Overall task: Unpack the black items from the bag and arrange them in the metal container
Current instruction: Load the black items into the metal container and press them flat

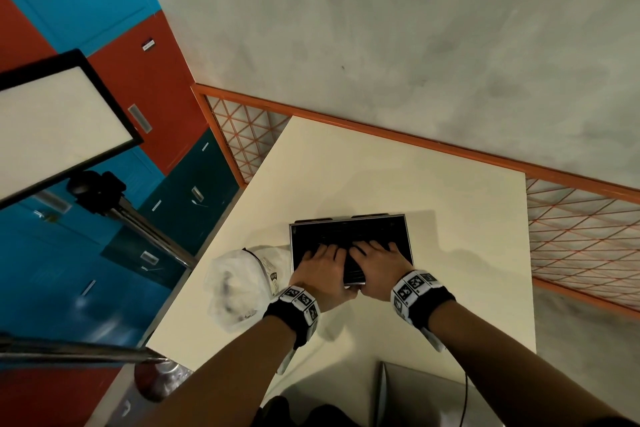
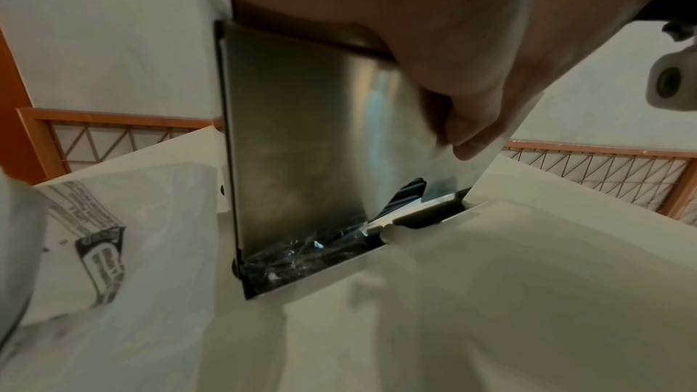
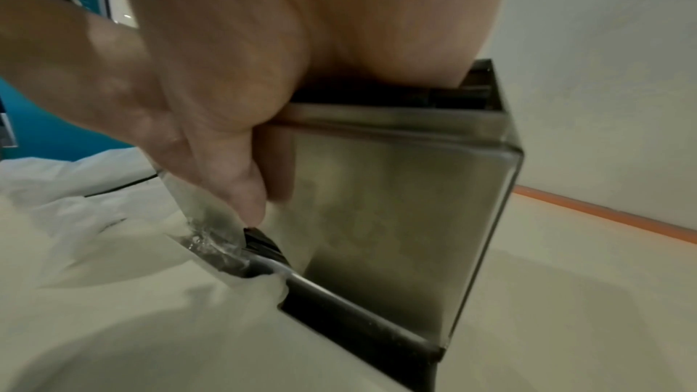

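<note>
Metal container [image 1: 401, 232] stands on the cream surface [image 1: 433, 184], filled across its opening with black items [image 1: 346, 232]. Left hand [image 1: 320, 270] lies over the near left part of the opening, fingers extended flat onto the items. Right hand [image 1: 377, 265] lies beside it on the near right part, fingers likewise spread and pressing down. In the wrist views both thumbs hang down the outer steel wall [image 2: 301, 145], each against a clear plastic sheet [image 3: 203, 210] at the container's near side; whether either thumb pinches the sheet cannot be told. Nothing else is held. White bag [image 1: 239, 284] lies crumpled on the surface just left of the container, touching its left side. A grey laptop [image 1: 422, 395] sits at the near edge.
</note>
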